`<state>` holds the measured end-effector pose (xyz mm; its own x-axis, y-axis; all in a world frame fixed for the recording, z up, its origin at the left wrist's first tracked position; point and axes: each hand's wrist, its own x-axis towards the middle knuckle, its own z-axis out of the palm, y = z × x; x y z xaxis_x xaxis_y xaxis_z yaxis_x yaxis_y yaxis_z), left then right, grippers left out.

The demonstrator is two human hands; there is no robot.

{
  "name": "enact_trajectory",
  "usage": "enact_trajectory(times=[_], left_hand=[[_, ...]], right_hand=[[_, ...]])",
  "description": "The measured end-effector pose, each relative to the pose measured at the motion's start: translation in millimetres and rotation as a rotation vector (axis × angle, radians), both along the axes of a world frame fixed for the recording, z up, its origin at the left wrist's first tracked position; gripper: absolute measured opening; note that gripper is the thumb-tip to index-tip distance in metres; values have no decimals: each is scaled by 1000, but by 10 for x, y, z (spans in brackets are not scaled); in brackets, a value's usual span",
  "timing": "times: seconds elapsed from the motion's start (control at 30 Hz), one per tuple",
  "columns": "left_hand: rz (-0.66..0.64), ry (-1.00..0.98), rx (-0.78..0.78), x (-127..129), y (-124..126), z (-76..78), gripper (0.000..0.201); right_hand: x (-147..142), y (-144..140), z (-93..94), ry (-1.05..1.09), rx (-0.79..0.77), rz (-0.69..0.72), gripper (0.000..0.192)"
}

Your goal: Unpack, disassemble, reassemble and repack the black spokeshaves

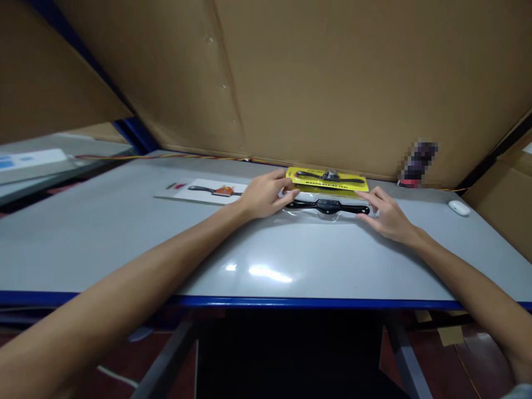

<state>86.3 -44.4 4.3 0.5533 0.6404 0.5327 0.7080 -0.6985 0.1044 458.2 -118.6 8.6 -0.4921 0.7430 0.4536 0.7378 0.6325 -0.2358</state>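
Black tool (328, 206) in clear plastic pack lies on bench (124, 238) at 12 o'clock, just before yellow card (328, 178). Left hand (264, 194) and right hand (384, 213) rest fingers loosely spread on its ends, not clamped. Looks light, stiff, slippery film; grip by the ends.

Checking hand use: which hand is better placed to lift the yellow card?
Left, probably. The left hand has fingers at the yellow printed card; the right hand rests at the black two-handled tool in clear plastic.
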Motion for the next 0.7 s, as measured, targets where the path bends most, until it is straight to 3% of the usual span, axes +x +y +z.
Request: enact_trajectory(times=[0.23,0.4,0.57,0.7], left_hand=[[-106,-69,65,-27,-14,-22,37],[-145,-129,124,-34,-22,-34,38],[-144,-98,76,-52,-27,-43,39],[-141,-58,35,-59,-33,-50,41]], right_hand=[[-7,-24,28,36,6,75,15],[-24,-59,33,55,-35,122,14],[-62,-67,11,-49,-93,180,19],[-77,-77,28,-103,-90,142,18]])
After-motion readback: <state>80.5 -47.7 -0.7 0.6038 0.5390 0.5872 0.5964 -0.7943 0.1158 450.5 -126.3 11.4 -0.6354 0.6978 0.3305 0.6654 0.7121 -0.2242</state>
